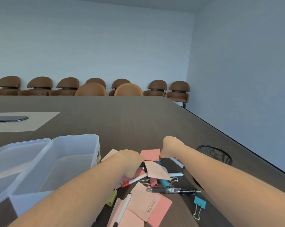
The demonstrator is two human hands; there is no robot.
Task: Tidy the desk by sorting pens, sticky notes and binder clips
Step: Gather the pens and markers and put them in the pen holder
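A mixed pile lies on the dark table [138,122]. My left hand [132,159] reaches into it, and its fingertips pinch the left edge of a pink sticky note pad [150,154]. My right hand [170,148] is curled round a white marker [177,163], whose black end sticks out below the fist. Loose pink notes [143,200] and a peach note [156,171] lie nearer me. Among them are a black gel pen [172,190], a red-capped marker [133,181], a blue binder clip [199,204] and a green binder clip [112,198].
Two clear plastic boxes [73,161] [15,161] stand side by side at the left. A black mesh pen cup [215,154] sits right of my right forearm, near the table's right edge. A beige mat [32,122] lies far left. Brown chairs line the back wall.
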